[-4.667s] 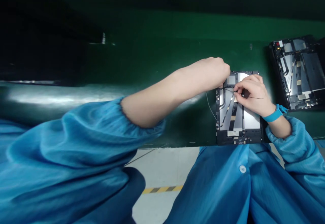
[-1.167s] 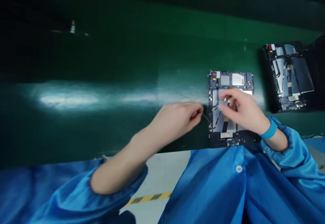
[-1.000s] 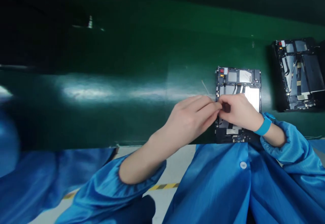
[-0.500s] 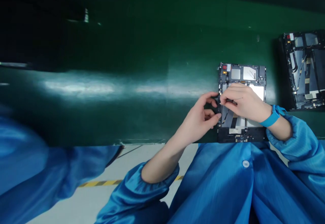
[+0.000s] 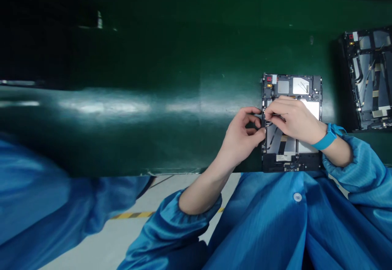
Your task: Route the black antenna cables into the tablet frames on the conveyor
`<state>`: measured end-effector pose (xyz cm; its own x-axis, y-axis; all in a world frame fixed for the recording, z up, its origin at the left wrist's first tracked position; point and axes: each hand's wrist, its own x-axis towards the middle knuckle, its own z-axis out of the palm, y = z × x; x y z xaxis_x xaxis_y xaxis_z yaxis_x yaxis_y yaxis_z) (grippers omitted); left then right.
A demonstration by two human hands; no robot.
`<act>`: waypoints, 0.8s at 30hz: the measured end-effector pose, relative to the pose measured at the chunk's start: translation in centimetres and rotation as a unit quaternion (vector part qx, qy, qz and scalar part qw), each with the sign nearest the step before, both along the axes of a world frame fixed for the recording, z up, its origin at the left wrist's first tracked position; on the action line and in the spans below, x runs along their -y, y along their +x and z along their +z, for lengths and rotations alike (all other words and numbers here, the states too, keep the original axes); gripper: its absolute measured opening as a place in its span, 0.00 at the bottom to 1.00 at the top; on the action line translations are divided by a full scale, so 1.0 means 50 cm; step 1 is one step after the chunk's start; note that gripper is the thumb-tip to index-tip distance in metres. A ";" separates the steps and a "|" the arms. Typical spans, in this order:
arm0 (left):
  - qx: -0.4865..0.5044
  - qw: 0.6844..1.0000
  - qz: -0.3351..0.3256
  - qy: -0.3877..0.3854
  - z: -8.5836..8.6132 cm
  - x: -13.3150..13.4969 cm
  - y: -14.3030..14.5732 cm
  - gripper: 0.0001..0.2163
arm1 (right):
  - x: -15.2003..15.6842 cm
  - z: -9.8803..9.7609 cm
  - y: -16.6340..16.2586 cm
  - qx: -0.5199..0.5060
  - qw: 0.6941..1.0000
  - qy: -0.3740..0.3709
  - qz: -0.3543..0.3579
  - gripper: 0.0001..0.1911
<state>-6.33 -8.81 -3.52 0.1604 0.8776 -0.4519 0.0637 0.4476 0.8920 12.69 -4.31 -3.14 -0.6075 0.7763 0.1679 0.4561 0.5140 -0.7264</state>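
An opened tablet chassis (image 5: 301, 88) lies on the green belt (image 5: 171, 70) near its front edge, with metal shields, flat cables and a circuit strip showing. My left hand (image 5: 243, 137) rests at the chassis's left edge, thumb and forefinger pinched there. My right hand (image 5: 290, 117), with a blue wristband (image 5: 326, 137), lies over the middle of the chassis, its fingers closed on a thin dark wire that runs under them. The fingertips of both hands meet at the left rim.
A second opened tablet chassis (image 5: 369, 78) lies on the belt at the far right, partly cut off. Blue smock sleeves fill the lower view. Below the belt edge, grey floor with a yellow-black stripe (image 5: 131, 214) shows.
My left hand came back from the upper left corner, dropped to the left rim and pinched there. My right hand stayed over the chassis holding the wire. The view shifted slightly.
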 end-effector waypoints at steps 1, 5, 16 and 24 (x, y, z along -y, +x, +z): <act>-0.004 1.000 0.001 0.012 -0.002 -0.005 -0.001 0.21 | 0.000 -0.002 0.000 -0.002 1.000 0.000 -0.002 0.12; 0.012 0.999 -0.020 0.027 -0.007 -0.019 -0.008 0.20 | -0.001 -0.006 0.000 -0.013 1.000 0.001 -0.005 0.13; 0.018 0.999 -0.020 0.023 -0.009 -0.016 -0.010 0.18 | -0.003 -0.009 -0.001 -0.014 1.000 0.007 -0.009 0.12; 0.023 0.999 -0.022 0.034 -0.007 -0.016 -0.007 0.16 | -0.003 -0.009 0.002 -0.037 0.999 0.011 -0.016 0.12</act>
<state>-6.70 -8.01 -3.88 0.2186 0.8975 -0.3829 0.0406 0.3837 0.9226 12.78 -4.18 -3.60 -0.5669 0.7913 0.2288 0.4183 0.5158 -0.7476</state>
